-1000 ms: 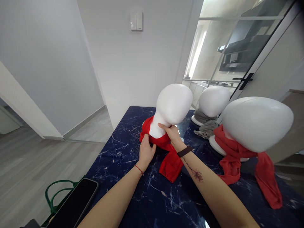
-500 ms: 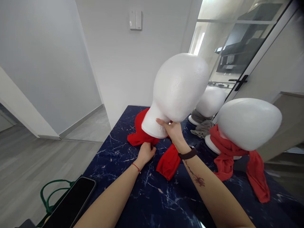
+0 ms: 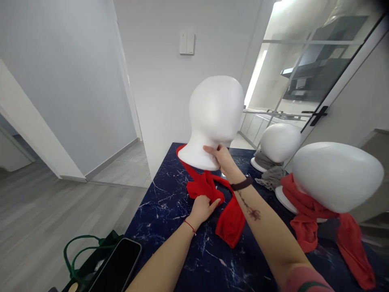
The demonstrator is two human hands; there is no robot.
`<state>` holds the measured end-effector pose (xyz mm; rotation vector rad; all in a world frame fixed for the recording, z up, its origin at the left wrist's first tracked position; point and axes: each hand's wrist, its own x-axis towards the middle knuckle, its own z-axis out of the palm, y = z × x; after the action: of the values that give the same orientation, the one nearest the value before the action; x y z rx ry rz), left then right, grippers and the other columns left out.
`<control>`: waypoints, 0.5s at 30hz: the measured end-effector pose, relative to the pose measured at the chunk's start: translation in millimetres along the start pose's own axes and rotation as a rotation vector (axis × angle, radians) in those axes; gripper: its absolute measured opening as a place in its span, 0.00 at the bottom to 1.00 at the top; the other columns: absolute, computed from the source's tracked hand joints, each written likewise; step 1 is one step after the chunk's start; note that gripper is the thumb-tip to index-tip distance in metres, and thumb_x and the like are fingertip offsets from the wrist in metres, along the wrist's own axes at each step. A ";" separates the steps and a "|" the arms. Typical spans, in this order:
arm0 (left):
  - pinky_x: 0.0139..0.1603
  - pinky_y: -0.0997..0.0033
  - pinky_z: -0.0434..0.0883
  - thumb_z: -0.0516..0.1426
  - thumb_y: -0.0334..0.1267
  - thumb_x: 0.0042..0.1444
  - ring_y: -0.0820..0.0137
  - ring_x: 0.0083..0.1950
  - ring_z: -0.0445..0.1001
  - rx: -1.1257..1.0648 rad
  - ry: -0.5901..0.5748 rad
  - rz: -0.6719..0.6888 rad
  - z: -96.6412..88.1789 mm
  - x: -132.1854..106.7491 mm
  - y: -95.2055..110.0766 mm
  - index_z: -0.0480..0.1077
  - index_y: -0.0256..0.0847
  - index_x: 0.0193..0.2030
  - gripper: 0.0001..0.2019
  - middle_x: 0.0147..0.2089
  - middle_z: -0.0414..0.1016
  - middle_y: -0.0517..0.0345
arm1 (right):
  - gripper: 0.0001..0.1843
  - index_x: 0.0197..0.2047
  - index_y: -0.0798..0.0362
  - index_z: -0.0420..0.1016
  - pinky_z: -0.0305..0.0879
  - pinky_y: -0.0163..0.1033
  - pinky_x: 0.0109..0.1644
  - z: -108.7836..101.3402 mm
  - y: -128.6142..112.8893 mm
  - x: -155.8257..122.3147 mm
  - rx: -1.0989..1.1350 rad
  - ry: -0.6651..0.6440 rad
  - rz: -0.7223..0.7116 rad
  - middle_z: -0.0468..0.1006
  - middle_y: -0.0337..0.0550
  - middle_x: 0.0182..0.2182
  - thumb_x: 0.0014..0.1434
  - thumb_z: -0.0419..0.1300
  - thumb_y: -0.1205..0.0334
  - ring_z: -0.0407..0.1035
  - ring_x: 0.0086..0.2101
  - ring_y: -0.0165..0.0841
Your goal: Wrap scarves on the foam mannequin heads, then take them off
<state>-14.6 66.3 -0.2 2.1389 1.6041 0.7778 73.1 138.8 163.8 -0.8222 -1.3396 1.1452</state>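
Note:
A white foam mannequin head (image 3: pixel 216 107) is held tilted above the table by my right hand (image 3: pixel 223 158), whose thumb and fingers close around its neck. Below its base, a bright red scarf (image 3: pixel 232 221) lies on the tabletop, part of it running behind the head. My left hand (image 3: pixel 203 209) grips the scarf's bunched middle, the fingertips partly hidden in the cloth. To the right stands a second white foam head (image 3: pixel 337 174) wearing a coral-red scarf (image 3: pixel 306 205). Farther back is a third foam head (image 3: pixel 280 142) with a grey scarf (image 3: pixel 269 166) round its neck.
The table (image 3: pixel 170 227) has a dark blue marbled top. A black phone (image 3: pixel 117 265) and a green bag (image 3: pixel 107 247) are at its lower left edge. Behind stand a white wall with a switch (image 3: pixel 187 44) and a glazed door with a black handle (image 3: pixel 317 115).
The held head has been drawn up off the scarf and turned more upright. My left hand has moved right with the scarf's bunched middle. The camera view has shifted slightly.

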 end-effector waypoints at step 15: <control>0.34 0.69 0.68 0.49 0.42 0.55 0.63 0.34 0.74 0.087 -0.220 0.217 4.2 -6.9 -3.1 0.73 0.39 0.38 0.14 0.34 0.78 0.50 | 0.47 0.52 0.59 0.61 0.62 0.47 0.55 102.7 149.1 101.2 -0.479 0.247 -0.053 0.68 0.59 0.52 0.30 0.72 0.51 0.63 0.53 0.47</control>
<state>-15.8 60.9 -6.8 2.3955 1.3326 0.5193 -62.4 260.2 64.1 -1.2210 -1.4342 0.6570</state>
